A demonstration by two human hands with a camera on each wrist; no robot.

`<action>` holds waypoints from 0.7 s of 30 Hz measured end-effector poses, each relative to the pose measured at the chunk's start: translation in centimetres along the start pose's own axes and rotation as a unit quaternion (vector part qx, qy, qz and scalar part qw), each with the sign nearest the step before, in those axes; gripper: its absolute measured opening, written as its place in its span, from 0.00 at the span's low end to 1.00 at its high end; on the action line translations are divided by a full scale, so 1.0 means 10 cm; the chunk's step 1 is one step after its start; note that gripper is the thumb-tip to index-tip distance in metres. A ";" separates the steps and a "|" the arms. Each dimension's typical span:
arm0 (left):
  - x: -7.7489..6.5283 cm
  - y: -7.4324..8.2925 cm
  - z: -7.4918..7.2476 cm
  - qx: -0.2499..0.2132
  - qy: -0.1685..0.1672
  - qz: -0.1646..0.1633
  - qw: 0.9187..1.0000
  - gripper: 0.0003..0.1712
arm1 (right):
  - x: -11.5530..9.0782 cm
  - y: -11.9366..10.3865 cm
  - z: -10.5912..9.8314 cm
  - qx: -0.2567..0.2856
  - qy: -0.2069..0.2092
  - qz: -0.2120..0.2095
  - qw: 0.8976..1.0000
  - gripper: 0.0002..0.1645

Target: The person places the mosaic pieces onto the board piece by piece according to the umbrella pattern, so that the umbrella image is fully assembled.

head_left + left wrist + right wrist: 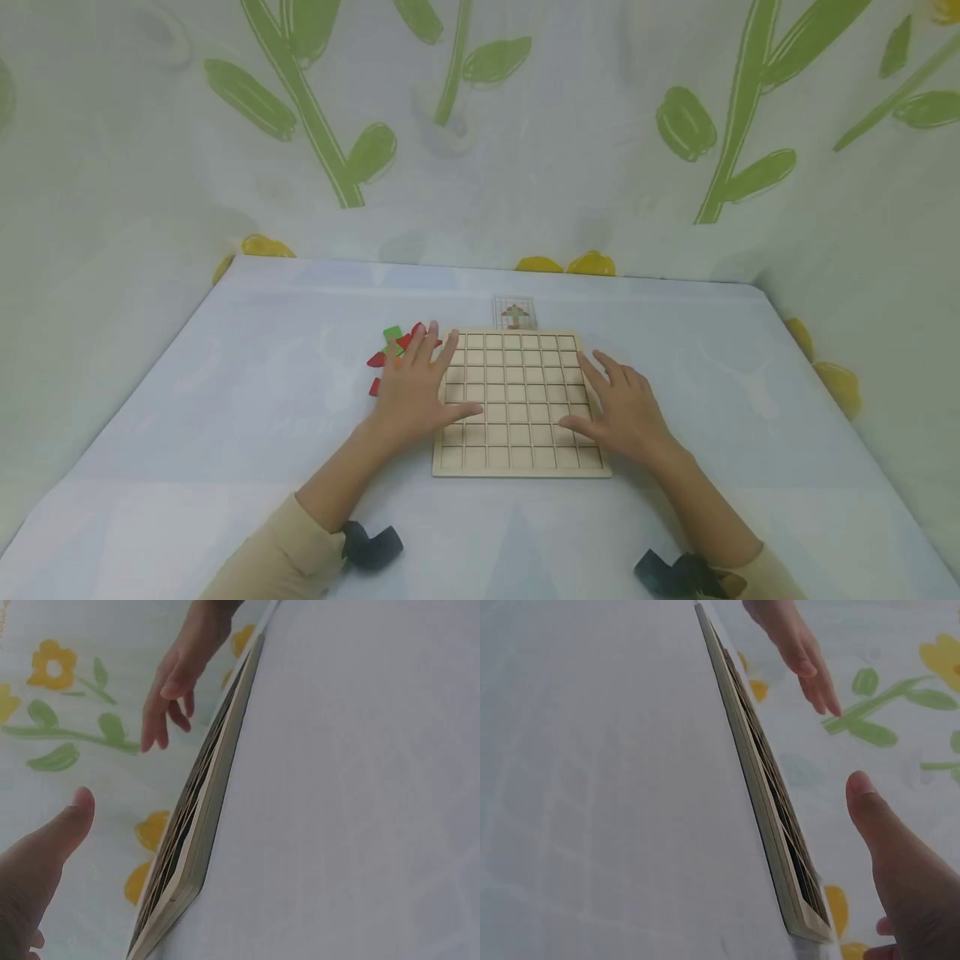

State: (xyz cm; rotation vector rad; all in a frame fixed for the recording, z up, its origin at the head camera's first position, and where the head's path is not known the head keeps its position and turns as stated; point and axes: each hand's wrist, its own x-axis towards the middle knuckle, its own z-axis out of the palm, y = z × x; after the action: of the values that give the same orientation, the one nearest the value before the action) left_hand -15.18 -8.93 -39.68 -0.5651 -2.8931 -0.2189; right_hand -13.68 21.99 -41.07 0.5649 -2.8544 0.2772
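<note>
A pale wooden grid board with rows of square compartments lies flat on the table. Over its left edge hovers my left hand, fingers spread and thumb out above the squares, holding nothing. My right hand is at the board's right edge, its fingers apart and also without anything in them. In both wrist views the hands appear raised above the board's edge. Red and green pieces lie left of the board, partly hidden behind my left hand.
A small card with a grid and a coloured figure lies just beyond the board's far edge. The white table meets a wall cloth printed with green stems and yellow flowers. Dark straps sit at both wrists.
</note>
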 end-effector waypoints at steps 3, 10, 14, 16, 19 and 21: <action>0.00 -0.03 -0.02 -0.008 -0.004 -0.008 1.000 0.59 | 0.00 0.04 0.02 0.003 0.002 0.000 1.000 0.58; 0.00 -0.14 -0.01 -0.040 0.002 -0.024 0.999 0.59 | 0.00 0.13 0.06 -0.004 -0.005 0.018 1.000 0.57; 0.02 -0.20 0.03 -0.069 0.008 -0.039 0.997 0.59 | 0.00 0.19 0.09 -0.011 -0.017 0.025 0.999 0.55; 0.04 -0.23 0.05 -0.077 0.010 -0.046 0.996 0.58 | -0.01 0.21 0.09 -0.012 -0.020 0.022 0.999 0.53; 0.06 -0.27 0.06 -0.084 0.007 -0.054 0.995 0.57 | -0.01 0.25 0.10 -0.008 -0.020 0.014 1.000 0.51; 0.09 -0.31 0.07 -0.086 0.004 -0.060 0.994 0.57 | -0.01 0.28 0.11 0.002 -0.020 0.009 1.000 0.49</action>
State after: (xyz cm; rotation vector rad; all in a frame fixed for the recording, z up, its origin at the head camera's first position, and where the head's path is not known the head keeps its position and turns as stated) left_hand -17.26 -11.31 -40.48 -0.4144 -2.9218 -0.4902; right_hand -14.83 24.30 -42.56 0.5525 -2.8991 0.2768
